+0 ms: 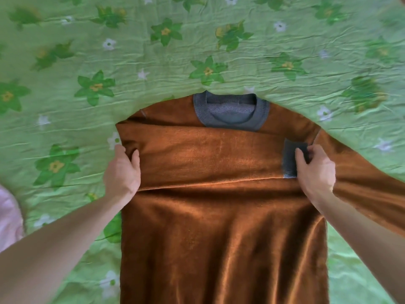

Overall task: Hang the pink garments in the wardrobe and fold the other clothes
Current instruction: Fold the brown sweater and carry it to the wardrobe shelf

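- Head view, looking straight down: a brown sweater lies face up in the centre and lower half of the frame, its grey ribbed collar toward the top.
- One sleeve is folded across the chest from the left of the frame, ending in a grey cuff at centre right; the other sleeve trails off toward the right edge.
- The left hand, centre left, grips the folded edge at the sweater's shoulder, thumb on top and fingers curled under the cloth.
- The right hand, centre right, pinches the grey cuff between thumb and fingertips.
- Handling, as a judgement: the fabric looks plush, soft and quite limp, with a slight sheen; it should drape and sag rather than hold a crease, and is probably light enough to lift by two points. It may slide a little on itself. The ribbed cuff, collar and shoulder seams look like the firmest places to take hold; the hem is out of frame.
- Being brown, this garment belongs with those to fold, not hang.
- Underneath is a green bedsheet printed with green and white flowers, wrinkled and yielding, filling the upper frame and both sides.
- A pink garment shows at the lower left edge, mostly cut off.
- No wardrobe or other part of the room is visible.
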A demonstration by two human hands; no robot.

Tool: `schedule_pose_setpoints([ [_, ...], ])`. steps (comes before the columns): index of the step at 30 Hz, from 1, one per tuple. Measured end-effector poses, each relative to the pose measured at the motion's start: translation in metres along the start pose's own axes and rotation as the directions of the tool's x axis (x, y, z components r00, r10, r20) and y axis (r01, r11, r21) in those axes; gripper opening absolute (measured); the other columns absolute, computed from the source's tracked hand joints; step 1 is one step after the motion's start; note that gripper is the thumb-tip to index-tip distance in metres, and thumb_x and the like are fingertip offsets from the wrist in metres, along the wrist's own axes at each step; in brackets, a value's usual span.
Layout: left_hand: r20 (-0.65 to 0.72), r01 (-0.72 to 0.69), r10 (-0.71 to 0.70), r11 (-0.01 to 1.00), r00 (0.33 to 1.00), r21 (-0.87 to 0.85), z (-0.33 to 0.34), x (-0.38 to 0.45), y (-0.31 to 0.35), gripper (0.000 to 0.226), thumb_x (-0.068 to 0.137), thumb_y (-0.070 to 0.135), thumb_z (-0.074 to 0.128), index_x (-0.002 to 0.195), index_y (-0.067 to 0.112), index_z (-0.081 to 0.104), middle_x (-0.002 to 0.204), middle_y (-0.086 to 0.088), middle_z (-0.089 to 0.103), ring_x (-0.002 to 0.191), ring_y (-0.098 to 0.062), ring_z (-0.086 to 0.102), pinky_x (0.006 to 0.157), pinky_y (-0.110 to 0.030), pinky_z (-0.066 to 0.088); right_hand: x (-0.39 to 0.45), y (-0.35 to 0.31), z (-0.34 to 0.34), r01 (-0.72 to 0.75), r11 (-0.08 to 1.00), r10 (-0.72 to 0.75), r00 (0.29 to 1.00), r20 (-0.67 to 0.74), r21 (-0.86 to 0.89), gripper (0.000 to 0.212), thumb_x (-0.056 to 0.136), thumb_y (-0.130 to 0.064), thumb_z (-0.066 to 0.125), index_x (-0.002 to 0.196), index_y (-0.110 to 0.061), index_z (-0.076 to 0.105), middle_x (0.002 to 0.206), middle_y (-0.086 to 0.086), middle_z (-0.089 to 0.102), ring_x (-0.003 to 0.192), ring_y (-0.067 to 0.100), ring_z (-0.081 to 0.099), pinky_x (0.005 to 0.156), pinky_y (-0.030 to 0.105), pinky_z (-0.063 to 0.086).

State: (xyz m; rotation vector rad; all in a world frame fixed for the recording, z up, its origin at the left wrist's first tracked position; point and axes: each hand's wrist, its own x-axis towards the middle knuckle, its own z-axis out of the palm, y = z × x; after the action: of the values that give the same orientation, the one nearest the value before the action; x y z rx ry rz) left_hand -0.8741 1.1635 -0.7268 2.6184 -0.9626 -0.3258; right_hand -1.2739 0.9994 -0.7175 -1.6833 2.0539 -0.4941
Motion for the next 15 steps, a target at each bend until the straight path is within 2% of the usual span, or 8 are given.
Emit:
schedule_pose_setpoints([
  [2,-0.061,0.040,-0.037,0.998,0.997,0.045,0.002,-0.007,0.011,0.040,0.109,0.033,0.049,0.131,0.000,0.043,0.109,-0.028,0.065,0.095,-0.048,0.065,0.068,-0.048,0.044,-0.002,0.005,-0.002,-0.006,1.000,0.006,1.000,-0.004,0.026,0.033,0.104,-0.038,0.057,0.124,-0.012,0.060,0.112,0.011,0.070,0.102,0.035,0.065,0.081,0.042,0.052],
  [3,-0.098,0.021,-0.013,0.997,0.995,0.080,0.004,-0.011,0.016,0.044,0.107,0.031,0.052,0.135,0.000,0.041,0.119,-0.028,0.059,0.105,-0.049,0.060,0.075,-0.053,0.046,-0.003,0.009,-0.004,0.018,1.000,-0.017,1.000,-0.014,0.025,0.033,0.103,-0.037,0.058,0.126,-0.013,0.060,0.113,0.009,0.069,0.107,0.034,0.063,0.085,0.045,0.053],
  [6,-0.118,-0.151,0.180,0.964,0.977,0.218,0.015,-0.028,0.033,0.053,0.104,0.030,0.053,0.148,0.003,0.040,0.140,-0.027,0.047,0.124,-0.048,0.047,0.101,-0.062,0.041,-0.006,0.030,-0.014,0.159,0.984,-0.164,0.984,-0.068,-0.077,0.037,0.104,-0.032,0.055,0.136,-0.014,0.055,0.132,0.012,0.058,0.123,0.036,0.051,0.101,0.051,0.044],
  [8,-0.045,-0.338,0.360,0.906,0.932,0.257,0.025,-0.043,0.051,0.051,0.108,0.032,0.045,0.153,0.007,0.041,0.150,-0.023,0.047,0.135,-0.045,0.045,0.113,-0.060,0.037,-0.004,0.048,-0.023,0.230,0.957,-0.242,0.969,-0.047,-0.176,0.045,0.106,-0.031,0.049,0.149,-0.017,0.047,0.153,0.010,0.046,0.139,0.034,0.040,0.110,0.053,0.037],
  [10,0.081,-0.509,0.506,0.823,0.858,0.253,0.037,-0.062,0.074,0.055,0.109,0.039,0.035,0.156,0.011,0.042,0.159,-0.018,0.044,0.146,-0.039,0.041,0.121,-0.058,0.031,0.001,0.069,-0.030,0.282,0.915,-0.269,0.959,0.085,-0.290,0.055,0.109,-0.039,0.039,0.161,-0.024,0.030,0.169,0.002,0.027,0.156,0.025,0.020,0.123,0.050,0.024],
  [13,0.255,-0.645,0.598,0.741,0.760,0.185,0.059,-0.094,0.115,0.063,0.109,0.049,0.022,0.162,0.018,0.036,0.168,-0.013,0.035,0.156,-0.033,0.031,0.125,-0.055,0.028,0.004,0.097,-0.038,0.369,0.849,-0.275,0.920,0.279,-0.378,0.063,0.108,-0.053,0.023,0.166,-0.032,0.010,0.175,-0.005,0.006,0.161,0.018,0.001,0.129,0.049,0.013],
  [15,0.303,-0.670,0.609,0.722,0.733,0.170,0.076,-0.114,0.146,0.067,0.108,0.054,0.016,0.164,0.021,0.031,0.171,-0.011,0.028,0.158,-0.032,0.026,0.126,-0.055,0.026,0.004,0.112,-0.044,0.421,0.822,-0.311,0.896,0.317,-0.384,0.065,0.107,-0.058,0.018,0.166,-0.034,0.006,0.175,-0.007,0.001,0.161,0.016,-0.001,0.130,0.048,0.011],
])
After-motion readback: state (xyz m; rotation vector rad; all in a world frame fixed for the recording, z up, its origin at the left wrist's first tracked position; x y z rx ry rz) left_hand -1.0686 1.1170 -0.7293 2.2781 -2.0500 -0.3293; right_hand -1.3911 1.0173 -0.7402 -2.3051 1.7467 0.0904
